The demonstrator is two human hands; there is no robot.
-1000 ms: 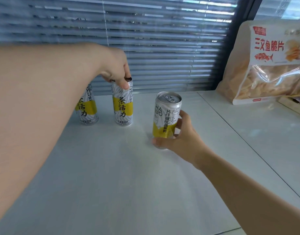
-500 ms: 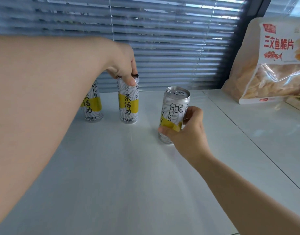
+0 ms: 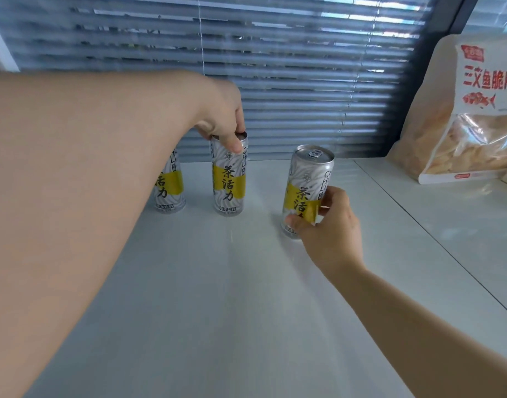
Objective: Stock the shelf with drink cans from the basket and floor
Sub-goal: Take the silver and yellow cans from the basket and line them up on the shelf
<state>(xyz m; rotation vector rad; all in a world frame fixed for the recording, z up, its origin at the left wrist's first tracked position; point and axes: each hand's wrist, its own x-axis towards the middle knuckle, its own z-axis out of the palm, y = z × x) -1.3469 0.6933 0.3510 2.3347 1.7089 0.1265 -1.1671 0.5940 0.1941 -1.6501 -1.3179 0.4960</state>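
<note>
Three silver cans with yellow bands stand upright on the white shelf top [image 3: 218, 297]. The left can [image 3: 172, 188] is partly hidden behind my left forearm. My left hand [image 3: 220, 119] grips the top rim of the middle can [image 3: 228, 182] from above. The right can [image 3: 305, 188] stands apart, nearer to me, and my right hand [image 3: 329, 225] holds its lower half with thumb and fingers curled round it. Its yellow label now faces me.
A large bag of fish crisps [image 3: 470, 116] leans at the back right on the neighbouring shelf panel. Closed window blinds [image 3: 304, 76] run right behind the cans. A seam [image 3: 418, 222] divides the two shelf panels.
My right hand has turned the right can so its yellow label faces me, and set it down on the shelf. My left hand stays on the middle can's top.
</note>
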